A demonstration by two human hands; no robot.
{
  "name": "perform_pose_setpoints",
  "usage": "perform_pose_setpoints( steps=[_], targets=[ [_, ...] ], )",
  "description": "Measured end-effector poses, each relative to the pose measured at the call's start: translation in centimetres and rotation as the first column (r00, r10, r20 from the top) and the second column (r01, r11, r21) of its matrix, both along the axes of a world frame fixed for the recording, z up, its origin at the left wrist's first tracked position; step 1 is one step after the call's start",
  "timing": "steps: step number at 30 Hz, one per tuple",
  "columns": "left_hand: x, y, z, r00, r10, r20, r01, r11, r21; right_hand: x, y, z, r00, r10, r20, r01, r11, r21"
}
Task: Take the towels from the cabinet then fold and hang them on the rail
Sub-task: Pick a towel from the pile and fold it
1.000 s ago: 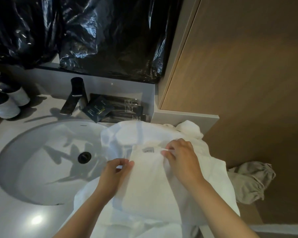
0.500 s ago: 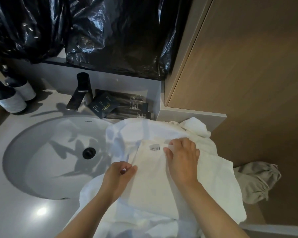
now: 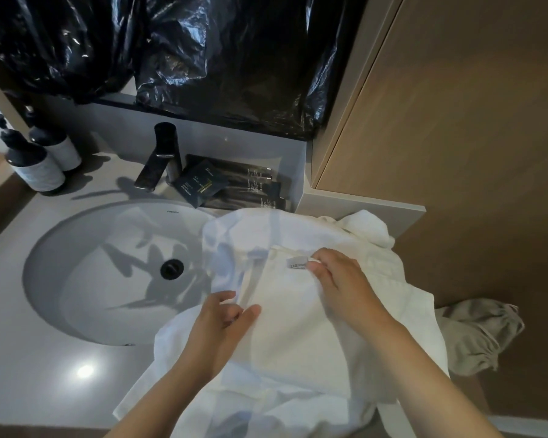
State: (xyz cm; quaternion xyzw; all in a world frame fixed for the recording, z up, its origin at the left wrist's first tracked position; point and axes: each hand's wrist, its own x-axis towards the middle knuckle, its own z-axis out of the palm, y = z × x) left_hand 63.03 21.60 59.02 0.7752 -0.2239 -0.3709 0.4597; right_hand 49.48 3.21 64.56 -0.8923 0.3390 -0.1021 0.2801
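Folded towel: a white folded towel [image 3: 298,327] is laid on top of a heap of loose white towels [image 3: 241,229], on the tabletop [image 3: 29,390] just right of the sink basin [image 3: 76,279]. Part of the heap is draped over the basin's rim.
Label: a small sewn label [image 3: 297,263] is seen at the folded towel's far edge.
Left hand: the left hand [image 3: 225,324] is placed at the folded towel's left edge. Its grip is nearly closed, and the edge is pinched between thumb and fingers.
Right hand: the right hand [image 3: 339,286] is set on the far edge. Its grip is closed with the fingers curled, and the edge is pinched just beside the label.
Basin: a dark drain [image 3: 171,269] is seen at its centre, and a black faucet [image 3: 159,165] stands behind it.
Beside the faucet: dark sachets [image 3: 203,184] are stacked against the back wall.
Far left: two dark pump bottles [image 3: 35,165] are stood together.
Above: black plastic sheeting [image 3: 203,58] is hung across the wall.
Right: a wood panel [image 3: 456,121] is seen, and a grey cloth bundle [image 3: 478,336] lies just beside the heap.
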Motion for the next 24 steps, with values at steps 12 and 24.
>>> perform_pose_setpoints(
  steps=[12,24],
  targets=[
    [-1.4,2.7,-0.7,0.992,-0.089,0.094,0.084,0.995,0.052,3.2,1.2,-4.1,0.918,-0.174,-0.357,0.024,0.921,-0.388],
    [-1.7,2.7,-2.1,0.947,-0.229,0.224,0.168,0.951,0.260,3.4,2.0,-5.4,0.962,-0.102,-0.255,-0.022,0.898,-0.439]
  ],
)
